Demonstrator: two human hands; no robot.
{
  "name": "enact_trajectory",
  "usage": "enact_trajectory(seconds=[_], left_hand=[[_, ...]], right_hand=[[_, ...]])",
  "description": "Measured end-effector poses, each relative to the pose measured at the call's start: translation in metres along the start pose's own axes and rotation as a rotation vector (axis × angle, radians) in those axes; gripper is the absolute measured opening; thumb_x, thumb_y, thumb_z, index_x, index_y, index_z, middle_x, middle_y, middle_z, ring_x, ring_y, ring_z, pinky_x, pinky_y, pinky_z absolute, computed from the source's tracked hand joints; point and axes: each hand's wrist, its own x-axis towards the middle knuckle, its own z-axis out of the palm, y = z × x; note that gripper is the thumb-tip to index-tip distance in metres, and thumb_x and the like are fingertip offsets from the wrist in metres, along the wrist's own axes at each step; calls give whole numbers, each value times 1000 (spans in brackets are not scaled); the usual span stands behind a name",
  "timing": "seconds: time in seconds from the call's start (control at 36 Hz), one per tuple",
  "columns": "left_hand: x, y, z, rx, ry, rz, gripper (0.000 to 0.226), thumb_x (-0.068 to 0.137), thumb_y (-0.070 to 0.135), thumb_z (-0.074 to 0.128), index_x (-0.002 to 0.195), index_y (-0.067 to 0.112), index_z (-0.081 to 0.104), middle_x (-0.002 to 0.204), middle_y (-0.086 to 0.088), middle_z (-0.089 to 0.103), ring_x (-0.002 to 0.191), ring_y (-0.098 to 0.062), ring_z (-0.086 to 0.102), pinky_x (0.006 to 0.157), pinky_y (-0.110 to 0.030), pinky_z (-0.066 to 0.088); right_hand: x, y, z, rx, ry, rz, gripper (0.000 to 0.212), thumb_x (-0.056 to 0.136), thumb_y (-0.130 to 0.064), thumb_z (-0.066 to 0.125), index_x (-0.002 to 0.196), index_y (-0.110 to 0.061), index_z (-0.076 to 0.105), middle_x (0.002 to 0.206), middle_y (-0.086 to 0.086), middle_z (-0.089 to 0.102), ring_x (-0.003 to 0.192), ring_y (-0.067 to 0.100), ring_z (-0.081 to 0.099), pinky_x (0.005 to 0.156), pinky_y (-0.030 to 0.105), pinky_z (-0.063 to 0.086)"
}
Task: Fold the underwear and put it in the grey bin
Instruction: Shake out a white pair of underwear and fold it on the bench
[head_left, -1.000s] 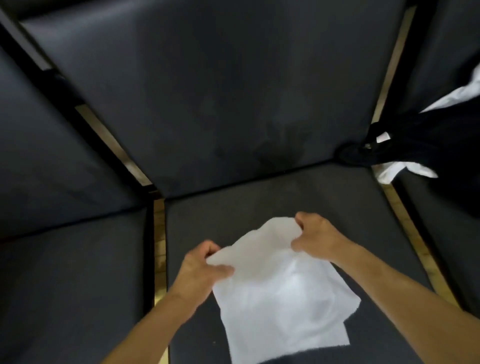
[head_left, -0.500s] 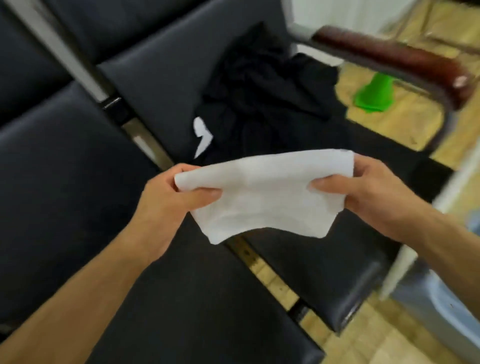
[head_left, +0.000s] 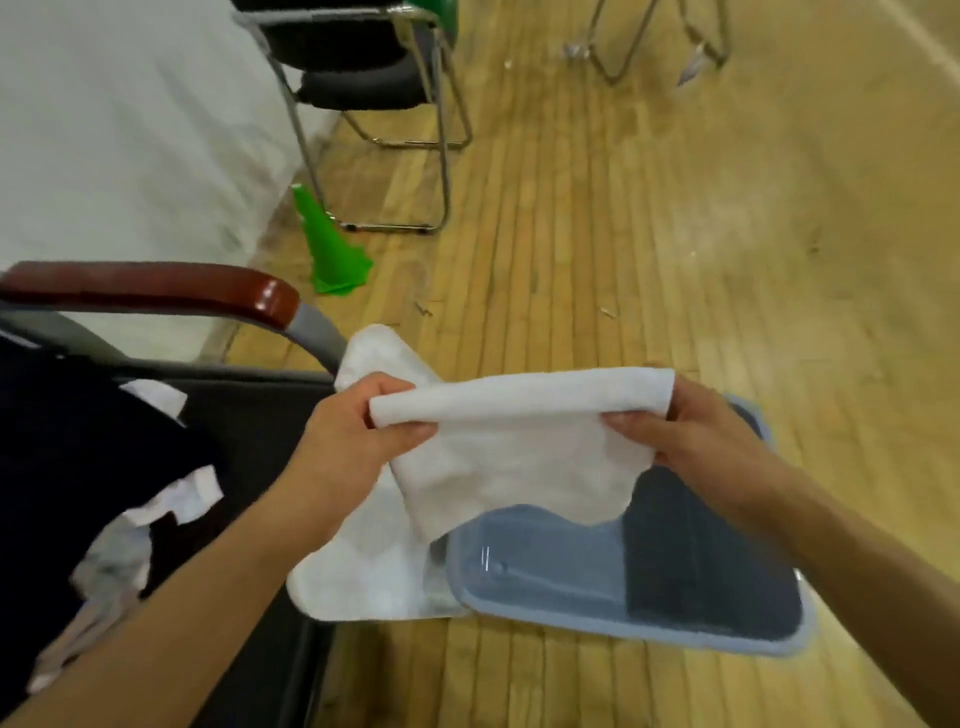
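You held the white underwear (head_left: 511, 447) folded over on itself, its doubled top edge stretched level between your two hands, its loose lower edge hanging in a curve. It hung in the air above the grey bin (head_left: 644, 626), which stood on the floor: a blue-grey rectangular tub with rounded corners and a paler rim, holding a dark folded item on its right side.

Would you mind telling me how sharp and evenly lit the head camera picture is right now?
Head view: soft motion blur throughout, so the white underwear and both hands look smeared; wide-angle bending curves the floorboards; lighting is even with no hard shadows; a small glare streak sits on the grey bin.
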Motion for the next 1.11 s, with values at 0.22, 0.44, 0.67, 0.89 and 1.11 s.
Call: enact_trajectory(seconds=[0.22,0.44,0.67,0.89,1.11], left_hand=[[53,-59,132,181,-186,-106,17,87,8,64,87,25,63,87,7,66,81,-9,60,64,-15,46],[80,-159,196,383,-312,-220,33,86,5,63,75,36,59,64,23,63,70,0,60,61,-6,41],[91,-222,212,622,-453,-365,47,81,8,65,61,49,55,51,35,54,65,10,59,61,-2,37],[145,-265,238,777,-362,-487,25,83,32,51,59,30,48,89,-5,69,91,-26,65,66,-26,43],[254,-373,307,883,75,-317,40,80,2,63,117,-6,51,115,-30,53,104,-45,54,85,-46,45]], right_hand=[[5,114,-80,-101,158,205,15,84,-5,65,91,-19,63,89,-3,68,84,11,62,66,20,45],[32,231,-86,-127,215,436,22,80,-1,69,75,-23,68,69,-4,70,65,-1,61,53,8,42],[28,320,-73,-146,144,601,27,74,1,72,58,-20,69,53,-6,62,51,-7,49,56,15,40],[100,365,-70,-204,63,587,29,78,-8,69,56,-24,60,45,-12,53,47,-2,46,53,18,37],[266,468,-55,-379,231,475,52,89,-18,60,137,-13,41,127,10,53,119,29,52,96,31,40]])
